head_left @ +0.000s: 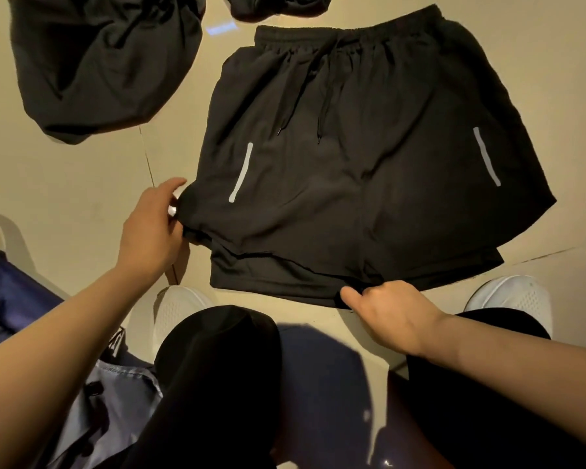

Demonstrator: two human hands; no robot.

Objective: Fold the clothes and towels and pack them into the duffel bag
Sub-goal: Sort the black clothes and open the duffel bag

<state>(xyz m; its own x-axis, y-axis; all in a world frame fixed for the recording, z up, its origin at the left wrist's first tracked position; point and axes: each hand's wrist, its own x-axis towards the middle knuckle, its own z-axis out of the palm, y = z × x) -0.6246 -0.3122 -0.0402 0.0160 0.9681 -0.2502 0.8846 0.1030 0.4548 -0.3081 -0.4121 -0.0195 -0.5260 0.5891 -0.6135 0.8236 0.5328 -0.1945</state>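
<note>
While the left hand (151, 228) pinches the outer hem corner of one leg of the black shorts (356, 157), the right hand (391, 314) grips the bottom hem near the crotch, fingers curled under the fabric. Spread flat on the beige floor (65, 184), the shorts lie waistband away from the person, drawstrings loose, a pale stripe on each leg. Beyond them, to the left, sits a crumpled dark garment (105, 62). White shoes (515, 299) rest just beside the near hem.
</note>
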